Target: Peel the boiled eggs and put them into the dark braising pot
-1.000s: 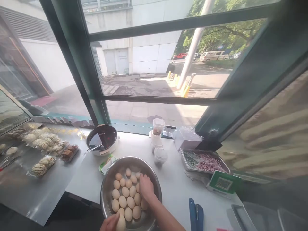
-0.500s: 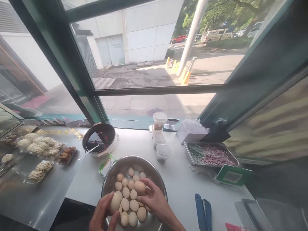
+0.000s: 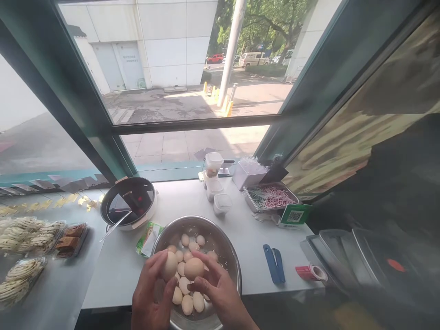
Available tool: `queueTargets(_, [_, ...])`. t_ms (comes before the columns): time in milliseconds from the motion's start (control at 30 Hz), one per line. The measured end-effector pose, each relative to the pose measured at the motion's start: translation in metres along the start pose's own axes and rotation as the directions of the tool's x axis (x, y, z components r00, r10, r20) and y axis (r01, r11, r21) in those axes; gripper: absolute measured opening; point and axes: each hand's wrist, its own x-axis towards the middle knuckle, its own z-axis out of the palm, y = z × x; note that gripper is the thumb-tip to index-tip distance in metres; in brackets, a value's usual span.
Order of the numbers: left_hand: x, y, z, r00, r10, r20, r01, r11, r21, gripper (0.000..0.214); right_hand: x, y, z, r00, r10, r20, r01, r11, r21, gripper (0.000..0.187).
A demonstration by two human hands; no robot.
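Note:
A large steel bowl [image 3: 231,256] stands at the front of the white counter with several pale eggs [image 3: 187,304] in its bottom. Over its left side, my left hand [image 3: 151,288] is closed around a cream-coloured egg [image 3: 169,266]. My right hand [image 3: 222,291] grips a browner egg [image 3: 194,268] between thumb and fingers, above the other eggs. The two held eggs are close side by side. My hands and these eggs hide part of the bowl's contents.
Behind the bowl at left is a dark-liquid pot [image 3: 129,201] with a ladle. Small plastic tubs [image 3: 222,204], a tray of coloured strips [image 3: 271,197] and a QR sign [image 3: 295,215] stand farther back. A blue-handled tool [image 3: 274,264] and a red-and-white roll [image 3: 311,273] lie right.
The view has swung to the right. Both held eggs are now closer together and higher over the bowl, and my right hand has turned its egg sideways.

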Motion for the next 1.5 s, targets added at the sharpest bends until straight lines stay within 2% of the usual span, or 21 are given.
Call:
queueTargets(133, [0.003,0.001,-0.006,0.978,0.135,0.160,-0.137,0.991,-0.003,0.035,-0.002,0.003,0.009,1.000,0.003,-0.007,-0.003,1.000,0.012,0.065])
queueTargets(167, [0.003,0.001,-0.008,0.977,0.136,0.163,-0.137,0.991,-0.001,0.035,-0.003,0.003,0.012,1.000,0.009,-0.012,-0.009,1.000,0.011,0.065])
queueTargets(300, [0.005,0.003,-0.015,0.996,0.084,0.042,-0.085,0.996,0.037,0.038,-0.005,-0.001,0.020,1.000,0.008,0.024,-0.009,0.999,0.035,0.073])
queueTargets(400, [0.006,0.006,-0.016,0.988,0.121,0.101,-0.120,0.993,-0.011,0.036,-0.003,0.000,0.022,0.998,0.024,0.061,-0.025,0.999,0.027,0.079])
queueTargets(467, [0.008,0.006,-0.017,0.987,0.109,0.118,-0.105,0.994,-0.037,0.037,0.000,0.002,0.021,0.999,0.024,0.039,-0.024,1.000,0.002,0.078])
queueTargets(533, [0.010,0.003,-0.020,0.994,0.030,0.103,-0.025,0.998,-0.055,0.040,0.002,0.004,0.019,1.000,0.005,0.013,-0.005,1.000,-0.017,0.077])
queueTargets(600, [0.013,-0.003,-0.023,0.976,-0.104,0.191,0.127,0.985,-0.114,0.045,0.004,0.005,0.017,1.000,-0.012,0.008,0.013,1.000,-0.028,0.075])
queueTargets(667, [0.019,-0.009,-0.025,0.901,-0.240,0.360,0.327,0.923,-0.202,0.052,0.004,0.004,0.016,1.000,-0.012,0.017,0.013,0.999,-0.040,0.071])
queueTargets(733, [0.024,-0.014,-0.025,0.817,-0.300,0.492,0.477,0.831,-0.286,0.058,0.003,0.002,0.015,1.000,-0.002,0.017,0.003,0.999,-0.046,0.069])
queueTargets(767, [0.026,-0.015,-0.023,0.795,-0.296,0.529,0.512,0.796,-0.323,0.061,0.002,0.001,0.015,1.000,0.009,0.022,-0.008,0.999,-0.045,0.069])
queueTargets(833, [0.028,-0.014,-0.019,0.785,-0.262,0.561,0.526,0.761,-0.380,0.066,-0.001,-0.003,0.016,0.998,0.032,0.050,-0.031,0.999,-0.025,0.070])
queueTargets(900, [0.026,-0.009,-0.013,0.804,-0.251,0.539,0.504,0.768,-0.395,0.065,-0.003,-0.006,0.017,0.997,0.039,0.071,-0.039,0.999,0.002,0.073])
queueTargets(967, [0.024,-0.003,-0.009,0.851,-0.275,0.448,0.454,0.814,-0.362,0.060,-0.005,-0.008,0.018,0.998,0.034,0.045,-0.035,0.999,0.022,0.075])
queueTargets(1033, [0.023,0.001,-0.007,0.908,-0.279,0.312,0.369,0.885,-0.283,0.055,-0.005,-0.007,0.016,1.000,0.028,-0.004,-0.028,0.999,0.022,0.076])
queueTargets(1100, [0.024,0.002,-0.009,0.947,-0.198,0.253,0.245,0.955,-0.168,0.049,-0.004,-0.005,0.013,0.999,0.027,-0.019,-0.027,1.000,0.013,0.076])
queueTargets(1167, [0.028,0.000,-0.011,0.952,-0.092,0.291,0.116,0.991,-0.064,0.043,-0.003,-0.003,0.009,1.000,0.029,0.001,-0.029,1.000,0.003,0.076])
queueTargets(1233, [0.032,-0.002,-0.015,0.963,-0.049,0.265,0.052,0.999,-0.005,0.041,-0.004,-0.003,0.008,0.999,0.035,0.015,-0.036,0.999,0.008,0.074])
queueTargets(1300, [0.034,-0.003,-0.017,0.979,-0.042,0.199,0.040,0.999,0.016,0.043,-0.006,-0.005,0.010,0.999,0.039,0.004,-0.039,0.999,0.035,0.072])
queueTargets(1433, [0.031,0.001,-0.015,0.940,0.019,0.341,-0.020,1.000,0.000,0.042,-0.009,-0.013,0.021,0.999,0.041,-0.021,-0.039,0.996,0.084,0.072])
queueTargets(1500, [0.027,0.005,-0.012,0.970,-0.046,0.240,0.048,0.999,-0.004,0.042,-0.010,-0.014,0.024,0.998,0.042,-0.041,-0.037,0.995,0.095,0.075])
